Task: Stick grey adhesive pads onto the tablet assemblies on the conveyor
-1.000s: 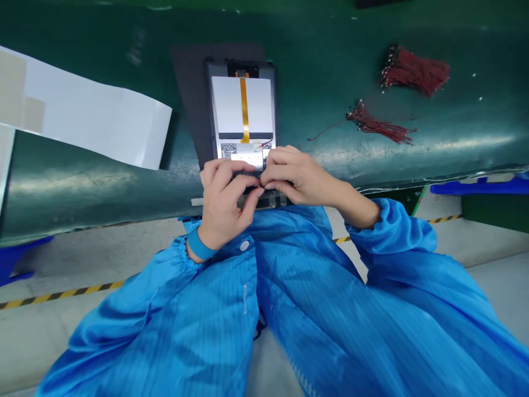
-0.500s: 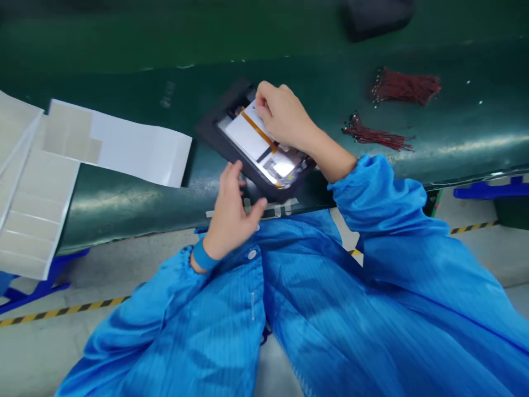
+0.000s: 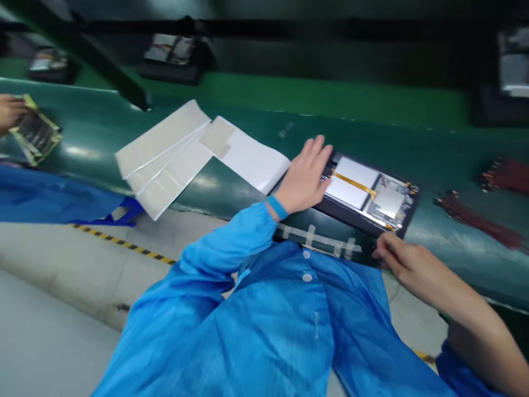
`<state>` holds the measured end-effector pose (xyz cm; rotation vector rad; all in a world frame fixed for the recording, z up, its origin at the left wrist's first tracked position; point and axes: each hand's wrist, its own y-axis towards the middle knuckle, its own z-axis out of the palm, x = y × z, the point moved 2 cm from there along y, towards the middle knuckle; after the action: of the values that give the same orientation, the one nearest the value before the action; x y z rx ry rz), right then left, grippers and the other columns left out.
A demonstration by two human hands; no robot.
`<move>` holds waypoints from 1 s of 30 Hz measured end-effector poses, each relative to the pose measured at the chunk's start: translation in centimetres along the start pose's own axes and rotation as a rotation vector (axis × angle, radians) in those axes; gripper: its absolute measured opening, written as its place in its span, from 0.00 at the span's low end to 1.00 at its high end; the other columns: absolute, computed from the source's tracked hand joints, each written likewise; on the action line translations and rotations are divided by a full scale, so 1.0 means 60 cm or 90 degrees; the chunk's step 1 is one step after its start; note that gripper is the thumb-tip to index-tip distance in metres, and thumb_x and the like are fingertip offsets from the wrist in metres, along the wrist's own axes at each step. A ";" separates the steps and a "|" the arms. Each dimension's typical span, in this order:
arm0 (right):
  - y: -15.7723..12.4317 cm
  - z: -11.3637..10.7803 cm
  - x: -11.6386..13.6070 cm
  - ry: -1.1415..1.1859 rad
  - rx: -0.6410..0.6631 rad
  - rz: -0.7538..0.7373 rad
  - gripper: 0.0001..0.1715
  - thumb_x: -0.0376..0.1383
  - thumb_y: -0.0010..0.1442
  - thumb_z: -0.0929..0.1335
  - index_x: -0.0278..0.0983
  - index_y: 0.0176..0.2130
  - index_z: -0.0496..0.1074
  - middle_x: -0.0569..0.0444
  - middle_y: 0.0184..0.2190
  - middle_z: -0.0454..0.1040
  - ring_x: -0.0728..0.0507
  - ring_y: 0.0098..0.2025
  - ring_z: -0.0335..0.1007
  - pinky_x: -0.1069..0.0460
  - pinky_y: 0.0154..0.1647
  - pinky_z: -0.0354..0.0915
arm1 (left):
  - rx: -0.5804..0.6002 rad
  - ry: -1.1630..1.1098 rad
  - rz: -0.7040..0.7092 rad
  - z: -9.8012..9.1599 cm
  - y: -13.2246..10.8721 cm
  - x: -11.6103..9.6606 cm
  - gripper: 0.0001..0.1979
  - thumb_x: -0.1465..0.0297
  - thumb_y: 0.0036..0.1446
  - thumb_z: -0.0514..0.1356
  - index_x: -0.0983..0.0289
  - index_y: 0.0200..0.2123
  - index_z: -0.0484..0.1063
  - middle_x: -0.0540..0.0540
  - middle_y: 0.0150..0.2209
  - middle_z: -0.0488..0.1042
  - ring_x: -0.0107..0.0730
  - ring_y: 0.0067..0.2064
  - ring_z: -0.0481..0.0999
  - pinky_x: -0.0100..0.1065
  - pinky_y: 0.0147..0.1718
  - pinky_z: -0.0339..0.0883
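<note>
An opened tablet [image 3: 351, 184] lies in a dark tray [image 3: 345, 215] on the green work surface, showing a white battery, an orange ribbon cable and a circuit board. Across its left end rests my left hand [image 3: 301, 179], fingers spread and nothing gripped. My right hand [image 3: 400, 255] is just below the tray's near right corner, at the surface's front edge. Its fingers are curled together; what they hold, if anything, is hidden. Two bundles of dark red wires, one nearer [image 3: 479, 218] and one farther [image 3: 508, 175], lie to the right.
Pale label sheets [image 3: 173, 149] and a white strip [image 3: 256, 151] spread out on the left. Pieces of tape [image 3: 318, 238] stick along the front edge. Another person's hand [image 3: 11, 110] holds a dark, yellow-edged item at far left. More devices in black trays [image 3: 176, 63] stand behind.
My view has swung left and up. My right hand has moved off the tablet to its near right corner, my left hand has come onto its left end, and the tablet has turned.
</note>
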<state>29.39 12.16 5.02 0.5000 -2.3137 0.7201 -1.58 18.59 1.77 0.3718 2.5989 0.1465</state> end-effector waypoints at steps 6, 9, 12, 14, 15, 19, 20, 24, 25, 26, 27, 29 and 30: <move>0.017 0.021 0.024 0.053 -0.020 0.077 0.10 0.48 0.72 0.63 0.50 0.38 0.67 0.46 0.41 0.84 0.37 0.35 0.81 0.44 0.32 0.70 | 0.141 0.113 -0.003 -0.010 0.064 -0.040 0.25 0.61 0.74 0.45 0.66 0.61 0.73 0.68 0.59 0.74 0.56 0.61 0.72 0.53 0.58 0.67; 0.039 0.019 0.062 0.072 0.005 0.095 0.10 0.43 0.72 0.61 0.44 0.37 0.62 0.49 0.42 0.83 0.39 0.38 0.81 0.45 0.39 0.70 | 0.140 0.220 -0.070 -0.056 -0.039 -0.040 0.20 0.62 0.73 0.49 0.70 0.48 0.75 0.68 0.46 0.78 0.56 0.50 0.78 0.53 0.52 0.68; 0.068 0.017 0.078 0.031 -0.016 0.070 0.06 0.39 0.72 0.60 0.43 0.39 0.61 0.52 0.36 0.80 0.41 0.36 0.78 0.49 0.38 0.64 | 0.132 0.246 -0.134 -0.075 -0.144 -0.021 0.22 0.57 0.73 0.50 0.68 0.49 0.75 0.66 0.43 0.79 0.56 0.44 0.81 0.48 0.41 0.70; 0.097 0.014 0.080 0.018 -0.042 0.050 0.06 0.37 0.72 0.59 0.42 0.39 0.60 0.54 0.32 0.77 0.42 0.35 0.75 0.50 0.37 0.61 | 0.090 0.206 -0.162 -0.075 -0.190 -0.018 0.28 0.55 0.72 0.50 0.71 0.62 0.68 0.70 0.53 0.78 0.57 0.49 0.81 0.46 0.40 0.71; 0.113 0.012 0.081 0.010 -0.061 0.042 0.06 0.36 0.72 0.59 0.42 0.39 0.60 0.54 0.31 0.75 0.42 0.34 0.74 0.50 0.36 0.59 | 0.077 0.186 -0.171 -0.073 -0.205 -0.021 0.32 0.54 0.72 0.51 0.72 0.67 0.63 0.71 0.57 0.77 0.58 0.52 0.81 0.45 0.41 0.72; 0.172 -0.002 0.081 -0.044 -0.175 -0.013 0.05 0.33 0.70 0.61 0.41 0.39 0.62 0.54 0.32 0.73 0.43 0.33 0.68 0.49 0.38 0.56 | 0.067 0.117 -0.221 -0.062 -0.229 -0.043 0.38 0.52 0.71 0.53 0.70 0.73 0.51 0.65 0.53 0.80 0.52 0.46 0.83 0.42 0.36 0.71; 0.179 -0.006 0.082 -0.048 -0.201 -0.043 0.05 0.32 0.69 0.62 0.41 0.39 0.63 0.53 0.33 0.73 0.43 0.34 0.67 0.49 0.39 0.56 | 0.067 0.098 -0.230 -0.059 -0.230 -0.045 0.37 0.53 0.70 0.54 0.68 0.73 0.51 0.62 0.49 0.81 0.49 0.42 0.84 0.40 0.34 0.70; 0.160 -0.004 0.090 0.020 -0.174 -0.216 0.07 0.31 0.67 0.65 0.39 0.36 0.69 0.54 0.33 0.72 0.45 0.35 0.65 0.50 0.41 0.59 | -0.007 0.031 -0.204 -0.056 -0.234 -0.046 0.30 0.58 0.68 0.59 0.64 0.68 0.62 0.52 0.36 0.81 0.38 0.32 0.80 0.36 0.29 0.64; 0.146 0.002 0.096 0.050 -0.134 -0.252 0.07 0.31 0.68 0.65 0.39 0.36 0.70 0.55 0.33 0.71 0.46 0.35 0.65 0.51 0.40 0.59 | -0.044 0.009 -0.188 -0.058 -0.234 -0.049 0.25 0.60 0.67 0.60 0.63 0.63 0.68 0.51 0.34 0.80 0.36 0.31 0.79 0.36 0.29 0.64; 0.132 0.009 0.102 0.081 -0.093 -0.279 0.07 0.32 0.68 0.66 0.38 0.36 0.71 0.55 0.33 0.71 0.47 0.35 0.66 0.51 0.39 0.59 | -0.075 -0.026 -0.174 -0.060 -0.231 -0.053 0.19 0.62 0.67 0.60 0.62 0.57 0.73 0.51 0.33 0.79 0.34 0.30 0.77 0.35 0.30 0.65; 0.119 0.017 0.110 0.108 -0.058 -0.301 0.07 0.32 0.69 0.66 0.38 0.36 0.72 0.55 0.33 0.72 0.47 0.35 0.66 0.52 0.39 0.60 | -0.090 -0.076 -0.163 -0.061 -0.227 -0.059 0.13 0.64 0.67 0.60 0.61 0.51 0.76 0.50 0.32 0.78 0.32 0.29 0.76 0.35 0.30 0.65; 0.100 0.034 0.126 0.143 -0.022 -0.330 0.08 0.32 0.70 0.66 0.37 0.37 0.72 0.55 0.34 0.73 0.47 0.36 0.67 0.52 0.39 0.60 | -0.061 -0.216 -0.151 -0.060 -0.214 -0.073 0.08 0.65 0.66 0.61 0.59 0.44 0.78 0.49 0.29 0.76 0.29 0.27 0.72 0.33 0.28 0.65; 0.095 0.041 0.132 0.151 -0.019 -0.340 0.08 0.31 0.70 0.65 0.37 0.37 0.72 0.55 0.34 0.73 0.47 0.37 0.68 0.52 0.39 0.60 | -0.025 -0.290 -0.154 -0.057 -0.206 -0.081 0.08 0.64 0.66 0.61 0.59 0.43 0.78 0.48 0.28 0.74 0.27 0.26 0.70 0.31 0.27 0.64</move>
<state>19.60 13.84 6.82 0.9195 -1.8481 0.4525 -2.13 5.24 4.90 0.0622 2.1632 0.0226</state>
